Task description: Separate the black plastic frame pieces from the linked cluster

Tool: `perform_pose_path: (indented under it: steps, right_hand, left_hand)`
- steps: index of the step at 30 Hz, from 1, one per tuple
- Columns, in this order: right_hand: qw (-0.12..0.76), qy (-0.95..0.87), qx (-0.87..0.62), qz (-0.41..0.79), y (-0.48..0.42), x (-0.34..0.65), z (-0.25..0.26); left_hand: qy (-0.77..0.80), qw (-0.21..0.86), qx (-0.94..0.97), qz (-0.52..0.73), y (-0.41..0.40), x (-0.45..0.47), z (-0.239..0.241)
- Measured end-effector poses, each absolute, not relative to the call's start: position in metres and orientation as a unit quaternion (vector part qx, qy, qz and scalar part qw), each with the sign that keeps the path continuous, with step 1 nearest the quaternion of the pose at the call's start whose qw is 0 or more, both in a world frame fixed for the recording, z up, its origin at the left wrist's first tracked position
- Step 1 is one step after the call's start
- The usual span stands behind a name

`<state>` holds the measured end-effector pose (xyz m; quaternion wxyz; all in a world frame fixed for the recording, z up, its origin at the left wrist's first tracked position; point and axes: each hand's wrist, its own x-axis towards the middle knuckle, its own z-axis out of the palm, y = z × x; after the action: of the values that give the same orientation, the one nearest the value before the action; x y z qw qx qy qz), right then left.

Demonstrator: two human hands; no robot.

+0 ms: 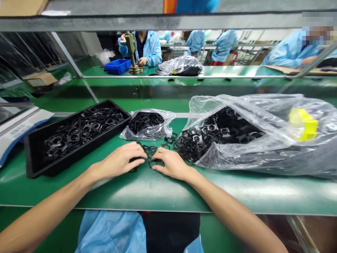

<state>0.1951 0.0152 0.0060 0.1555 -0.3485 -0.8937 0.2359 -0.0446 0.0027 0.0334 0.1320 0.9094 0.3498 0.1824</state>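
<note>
My left hand is low over the green tabletop with its fingers curled. Dark edges of a black plastic part show by its thumb, mostly hidden by the hand. Facing it, my right hand pinches a small black plastic ring-shaped part between thumb and fingers. Several similar loose parts lie just beyond the fingertips. They trail right to a heap of black parts spilling from the mouth of a large clear plastic bag.
To the left stands a black tray of such parts. A smaller clear bag holding black parts sits behind my hands. Something yellow shows at the large bag. A metal shelf bar crosses above. Co-workers in blue sit beyond.
</note>
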Motion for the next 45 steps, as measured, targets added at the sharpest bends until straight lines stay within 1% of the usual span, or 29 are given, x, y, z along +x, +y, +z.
perform_pose_path:
  steps: [3,6,8,11,13,16,18,20,22,24,25,27,29,31,34,37,39,41,43,45]
  right_hand:
    - [0.138,-0.902,-0.344,0.223,0.013,0.195,0.006]
    - [0.124,-0.905,-0.337,0.228,0.013,0.195,0.007]
    - [0.121,-0.906,-0.33,0.238,0.013,0.195,0.008]
    - [0.124,-0.908,-0.314,0.249,0.012,0.196,0.009]
    - [0.124,-0.911,-0.307,0.247,0.01,0.196,0.009]
    - [0.128,-0.912,-0.304,0.243,0.007,0.194,0.008]
    - [0.152,-0.9,-0.312,0.262,0.007,0.193,0.006]
    - [0.211,-0.857,-0.344,0.32,0.009,0.191,0.004]
    - [0.291,-0.769,-0.382,0.421,0.014,0.189,0.003]
    - [0.346,-0.657,-0.386,0.548,0.02,0.188,0.004]
    - [0.359,-0.6,-0.377,0.607,0.023,0.189,0.005]
    - [0.352,-0.517,-0.358,0.693,0.027,0.189,0.008]
    - [0.349,-0.469,-0.352,0.731,0.029,0.19,0.012]
    - [0.339,-0.457,-0.361,0.739,0.028,0.19,0.016]
    - [0.335,-0.477,-0.391,0.713,0.027,0.19,0.02]
    - [0.396,-0.487,-0.439,0.642,0.029,0.191,0.022]
    - [0.435,-0.488,-0.465,0.598,0.033,0.193,0.021]
    - [0.457,-0.486,-0.477,0.572,0.036,0.194,0.019]
    - [0.465,-0.485,-0.482,0.562,0.037,0.195,0.018]
    - [0.464,-0.487,-0.484,0.56,0.036,0.194,0.017]
  left_hand:
    - [0.329,0.093,0.912,0.226,0.033,-0.009,0.033]
    - [0.356,0.032,0.916,0.18,0.067,0.026,0.026]
    - [0.357,0.022,0.921,0.153,0.08,0.041,0.021]
    - [0.349,0.022,0.923,0.157,0.081,0.043,0.016]
    - [0.347,0.033,0.915,0.205,0.073,0.033,0.014]
    - [0.388,0.086,0.858,0.325,0.058,0.012,0.013]
    - [0.432,0.152,0.799,0.391,0.049,0.002,0.011]
    - [0.453,0.226,0.734,0.453,0.041,-0.003,0.008]
    - [0.444,0.28,0.688,0.501,0.033,-0.004,0.004]
    - [0.423,0.294,0.685,0.515,0.027,-0.003,0.0]
    - [0.41,0.284,0.702,0.509,0.025,-0.003,-0.002]
    - [0.378,0.239,0.756,0.479,0.021,-0.004,-0.004]
    - [0.341,0.193,0.797,0.46,0.019,-0.006,-0.005]
    - [0.314,0.168,0.813,0.461,0.018,-0.011,-0.004]
    - [0.332,0.172,0.818,0.437,0.018,-0.018,-0.002]
    - [0.384,0.203,0.83,0.348,0.017,-0.022,-0.001]
    - [0.369,0.174,0.872,0.271,0.017,-0.023,-0.001]
    - [0.332,0.113,0.914,0.205,0.015,-0.022,-0.002]
    - [0.307,0.07,0.934,0.168,0.012,-0.02,-0.002]
    - [0.294,0.055,0.941,0.157,0.009,-0.017,-0.001]
